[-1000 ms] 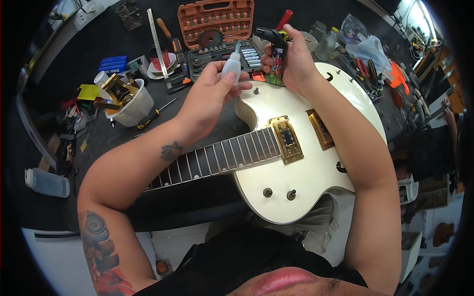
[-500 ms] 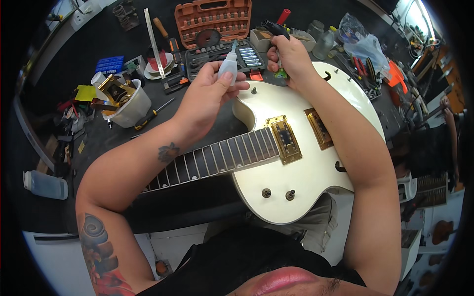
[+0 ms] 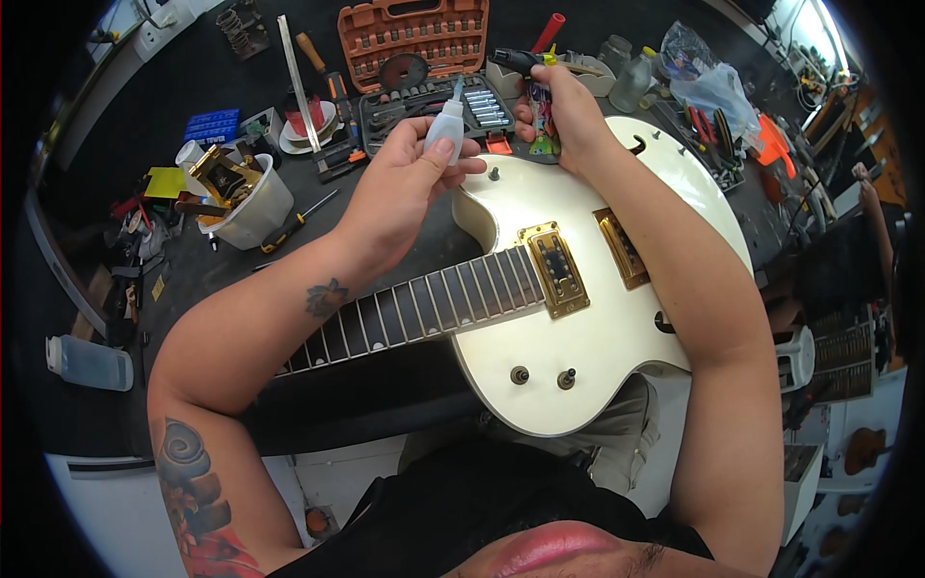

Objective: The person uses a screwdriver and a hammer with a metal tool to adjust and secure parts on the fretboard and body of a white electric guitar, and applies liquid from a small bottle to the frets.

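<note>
Fingers [image 3: 436,154] around small bottle [image 3: 446,122], apparently glue

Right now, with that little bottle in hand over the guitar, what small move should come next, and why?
Probably tip the small white bottle down toward the guitar: the left hand holds it nozzle-up above the body, while the right hand grips a colourful item at the edge.

A dark desk [image 3: 222,279] spread beyond the fingers, crowded with tools. Daylight came from a window [image 3: 809,29] far right of them. Pale floor lay below.
</note>
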A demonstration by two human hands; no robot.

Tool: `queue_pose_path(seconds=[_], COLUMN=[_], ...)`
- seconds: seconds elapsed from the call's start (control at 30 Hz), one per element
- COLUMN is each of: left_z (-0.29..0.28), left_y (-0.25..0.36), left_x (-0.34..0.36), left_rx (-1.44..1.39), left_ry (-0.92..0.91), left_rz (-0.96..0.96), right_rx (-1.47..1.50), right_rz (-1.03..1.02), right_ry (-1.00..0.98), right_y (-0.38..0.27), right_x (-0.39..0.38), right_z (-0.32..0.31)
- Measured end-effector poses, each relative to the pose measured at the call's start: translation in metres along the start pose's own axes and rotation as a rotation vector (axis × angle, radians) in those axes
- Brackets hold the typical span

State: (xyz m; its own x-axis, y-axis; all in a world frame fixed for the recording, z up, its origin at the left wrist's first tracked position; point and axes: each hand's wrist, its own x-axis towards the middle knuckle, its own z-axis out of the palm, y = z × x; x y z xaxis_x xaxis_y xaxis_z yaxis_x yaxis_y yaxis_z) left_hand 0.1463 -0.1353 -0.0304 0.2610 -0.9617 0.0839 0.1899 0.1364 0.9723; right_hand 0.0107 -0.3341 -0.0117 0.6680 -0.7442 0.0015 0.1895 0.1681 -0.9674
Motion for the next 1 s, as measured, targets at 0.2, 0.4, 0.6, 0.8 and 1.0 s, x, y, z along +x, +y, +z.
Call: queue_pose_path(seconds=[0.2, 0.4, 0.6, 0.8, 1.0], left_z=[0.003, -0.001, 0.000, 0.002, 0.001], left_y=[0.000, -0.003, -0.001, 0.000, -0.002], left_x=[0.001, 0.001, 0.001, 0.001, 0.003], left_rx=[0.017, -0.002, -0.002, 0.030, 0.038], left_ry=[-0.023, -0.018, -0.023, -0.044, -0.061], left_rz=[0.003, 0.009, 0.003, 0.028, 0.032], right_rx=[0.037, 0.043, 0.053, -0.019, -0.015], right_rz=[-0.066, -0.017, -0.035, -0.050, -0.059], right_ry=[-0.014, -0.038, -0.075, -0.090, -0.100], right_y=[-0.009, -0.009, -0.012, -0.010, -0.003], right_x=[0.001, -0.002, -0.012, -0.013, -0.007], right_z=[-0.012, -0.006, 0.007, 0.009, 0.002])
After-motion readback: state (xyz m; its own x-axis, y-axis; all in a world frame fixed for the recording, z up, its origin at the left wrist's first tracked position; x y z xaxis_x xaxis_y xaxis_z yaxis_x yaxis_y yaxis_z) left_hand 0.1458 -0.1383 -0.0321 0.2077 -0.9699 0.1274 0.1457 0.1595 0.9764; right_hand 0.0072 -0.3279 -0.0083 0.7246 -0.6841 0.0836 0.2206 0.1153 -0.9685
